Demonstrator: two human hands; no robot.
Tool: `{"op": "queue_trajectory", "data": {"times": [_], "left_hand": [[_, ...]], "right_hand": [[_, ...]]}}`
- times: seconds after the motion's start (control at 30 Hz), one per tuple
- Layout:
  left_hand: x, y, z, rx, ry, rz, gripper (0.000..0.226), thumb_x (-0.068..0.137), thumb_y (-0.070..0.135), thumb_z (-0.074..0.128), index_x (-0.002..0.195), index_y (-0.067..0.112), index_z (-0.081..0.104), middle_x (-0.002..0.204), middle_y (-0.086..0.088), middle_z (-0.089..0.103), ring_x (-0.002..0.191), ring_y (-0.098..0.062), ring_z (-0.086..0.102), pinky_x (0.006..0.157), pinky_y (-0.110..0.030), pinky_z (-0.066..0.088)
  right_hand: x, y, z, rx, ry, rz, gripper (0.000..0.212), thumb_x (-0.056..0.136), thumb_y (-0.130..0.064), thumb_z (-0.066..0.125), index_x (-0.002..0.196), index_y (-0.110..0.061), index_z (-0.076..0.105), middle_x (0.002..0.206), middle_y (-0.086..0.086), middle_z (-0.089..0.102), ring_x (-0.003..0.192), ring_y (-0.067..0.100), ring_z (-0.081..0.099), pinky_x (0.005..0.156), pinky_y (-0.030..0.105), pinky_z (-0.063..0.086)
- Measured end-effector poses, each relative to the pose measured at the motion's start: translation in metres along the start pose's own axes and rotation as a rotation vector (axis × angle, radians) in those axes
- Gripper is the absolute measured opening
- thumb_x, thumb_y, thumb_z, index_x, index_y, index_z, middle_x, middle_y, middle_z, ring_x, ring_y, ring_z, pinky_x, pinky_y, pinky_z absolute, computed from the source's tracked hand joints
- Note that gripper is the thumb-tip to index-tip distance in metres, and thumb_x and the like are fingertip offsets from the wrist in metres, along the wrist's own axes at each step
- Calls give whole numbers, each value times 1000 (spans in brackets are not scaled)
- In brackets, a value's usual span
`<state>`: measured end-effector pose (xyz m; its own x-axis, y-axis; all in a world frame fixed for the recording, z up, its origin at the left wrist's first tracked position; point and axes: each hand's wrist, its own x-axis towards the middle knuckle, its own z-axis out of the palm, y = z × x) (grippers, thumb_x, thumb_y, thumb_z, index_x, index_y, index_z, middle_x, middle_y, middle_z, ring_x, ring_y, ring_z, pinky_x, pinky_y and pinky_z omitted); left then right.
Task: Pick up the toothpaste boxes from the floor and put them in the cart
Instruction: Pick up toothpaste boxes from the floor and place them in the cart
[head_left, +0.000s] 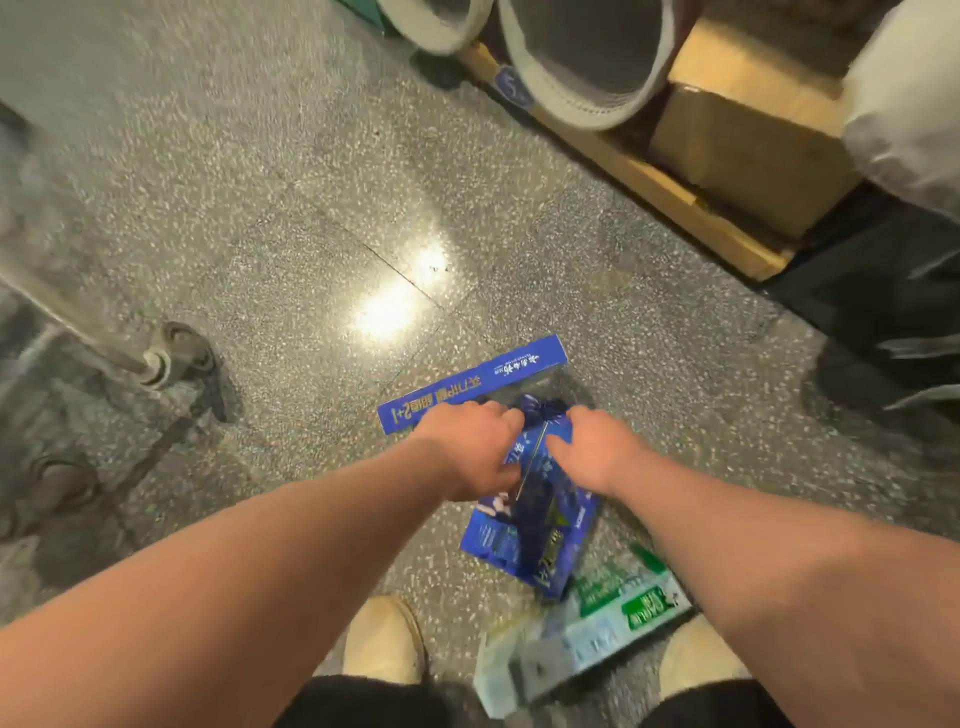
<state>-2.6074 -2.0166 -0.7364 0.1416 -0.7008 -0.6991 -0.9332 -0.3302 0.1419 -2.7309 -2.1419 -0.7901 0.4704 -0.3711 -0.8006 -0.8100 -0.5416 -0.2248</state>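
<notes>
A blue toothpaste box pack lies on the speckled floor in front of my feet, with a long blue flap at its far end. My left hand rests on its left top part, fingers curled over it. My right hand presses on its right top part. A green-and-white toothpaste box pack lies beside it, near my right shoe. The cart shows only as a metal leg and caster wheel at the left.
A wooden pallet with a cardboard box and large rolls runs along the upper right. Another person's dark trousers and shoe stand at the right. My two shoes are at the bottom.
</notes>
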Motion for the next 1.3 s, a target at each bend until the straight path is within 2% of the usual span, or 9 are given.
{"op": "queue_trajectory", "data": {"times": [0.17, 0.3, 0.43, 0.53, 0.67, 0.87, 1.07, 1.23, 1.3], "left_hand": [[36, -7, 33, 1, 102, -76, 39, 97, 52, 49, 116, 18, 50, 116, -6, 58, 105, -31, 61, 70, -36, 39], [41, 10, 57, -26, 112, -90, 41, 97, 50, 49, 121, 16, 50, 119, -9, 58, 110, -33, 61, 74, -38, 41], [30, 26, 76, -53, 42, -104, 42, 96, 49, 50, 122, 15, 49, 123, -10, 57, 112, -35, 60, 77, -40, 44], [26, 30, 80, -59, 17, -113, 44, 96, 49, 52, 123, 16, 48, 123, -9, 56, 111, -35, 60, 75, -40, 42], [28, 28, 82, -122, 26, -145, 39, 95, 49, 54, 117, 17, 49, 116, -6, 56, 106, -32, 60, 71, -38, 39], [26, 24, 88, -128, 9, -170, 45, 96, 51, 53, 123, 16, 47, 119, -8, 56, 108, -32, 61, 73, -39, 43], [23, 21, 89, -202, 1, -193, 60, 90, 71, 49, 118, 18, 49, 117, -7, 59, 107, -32, 62, 82, -41, 47], [20, 31, 86, -207, -39, -206, 84, 69, 96, 47, 109, 22, 41, 96, 1, 59, 95, -28, 64, 74, -39, 46], [21, 38, 82, -242, -10, -227, 89, 64, 96, 53, 114, 24, 41, 104, 2, 61, 100, -26, 64, 77, -39, 46]], "right_hand": [[47, 9, 20, -160, 115, -5, 63, 89, -49, 62, 136, -12, 43, 140, 13, 40, 133, 34, 39, 106, 44, 38], [60, 21, 41, -217, 75, 59, 92, 75, -57, 74, 144, -14, 32, 147, 10, 32, 138, 33, 30, 107, 47, 40], [56, 33, 53, -138, 47, 132, 109, 69, -45, 84, 149, -14, 18, 151, 13, 29, 139, 37, 33, 109, 47, 39], [57, 35, 51, -78, 60, 154, 106, 66, -41, 86, 145, -5, 26, 143, 16, 37, 132, 33, 45, 106, 40, 44], [63, 37, 50, 25, 110, 178, 99, 43, -41, 93, 125, -4, 53, 116, 11, 61, 102, 27, 66, 84, 33, 58], [60, 32, 42, 158, 98, 198, 104, 53, -33, 99, 131, -6, 35, 128, 14, 60, 123, 36, 56, 99, 43, 49], [57, 29, 26, 97, 51, 109, 117, 50, -56, 94, 140, -8, 36, 139, 12, 54, 126, 32, 54, 101, 41, 47], [50, 16, 10, 95, 41, 59, 103, 57, -56, 88, 139, -12, 45, 137, 10, 56, 121, 29, 57, 93, 34, 48], [48, 6, 7, 116, 81, 66, 86, 58, -51, 87, 128, -12, 55, 123, 10, 63, 104, 28, 65, 81, 32, 51]]}}
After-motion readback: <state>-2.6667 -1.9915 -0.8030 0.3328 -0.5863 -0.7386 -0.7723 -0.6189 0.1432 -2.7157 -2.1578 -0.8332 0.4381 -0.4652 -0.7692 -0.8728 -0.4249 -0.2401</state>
